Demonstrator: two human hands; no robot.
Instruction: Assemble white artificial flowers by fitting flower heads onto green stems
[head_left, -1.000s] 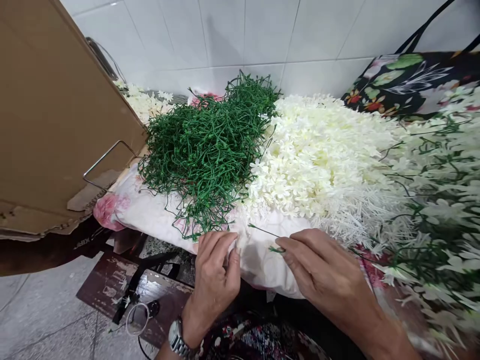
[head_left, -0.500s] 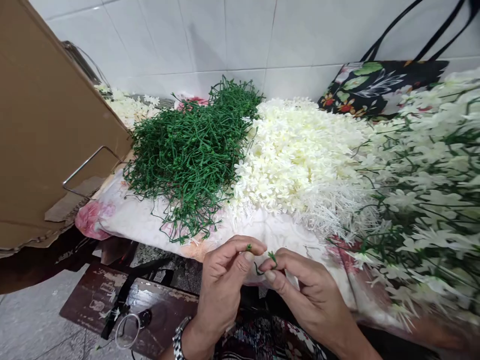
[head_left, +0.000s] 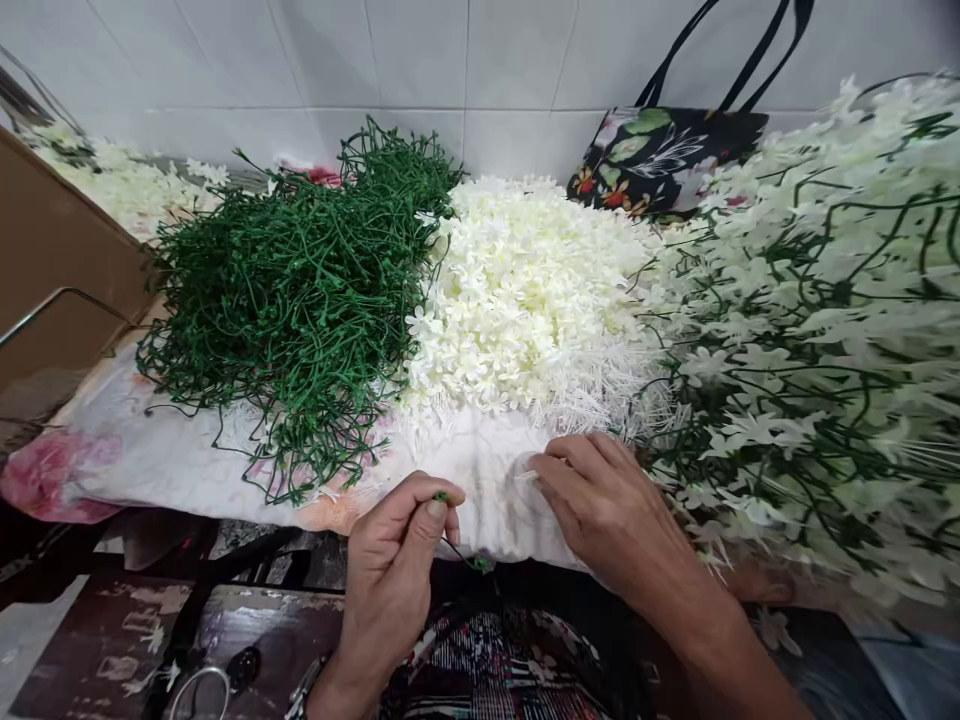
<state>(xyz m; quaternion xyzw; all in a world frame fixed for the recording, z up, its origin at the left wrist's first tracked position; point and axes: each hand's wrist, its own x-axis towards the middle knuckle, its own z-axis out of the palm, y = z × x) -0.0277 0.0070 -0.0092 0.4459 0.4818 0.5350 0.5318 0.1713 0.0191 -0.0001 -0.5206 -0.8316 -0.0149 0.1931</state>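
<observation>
My left hand [head_left: 401,560] is closed in a pinch on a green plastic flower stem [head_left: 480,564]; one tip shows above the thumb and the rest hangs down to the right. My right hand [head_left: 600,495] is over the cloth, just in front of the white petals, with its fingers bent and drawn together. Something pale shows at its fingertips, too small to make out. Behind the hands lies a heap of white artificial flower petals [head_left: 517,290]. To its left is a tangled pile of green stems [head_left: 292,290].
Assembled white flowers on green stems [head_left: 825,360] are massed on the right. A floral bag [head_left: 667,160] leans on the tiled wall. At left stands a cardboard box [head_left: 60,240]. A brown wooden bench [head_left: 262,630] is below the cloth-covered surface [head_left: 187,460].
My right hand has let go of the green stem and moved right and up towards the white petals. The left hand keeps the stem. The view has shifted to the right.
</observation>
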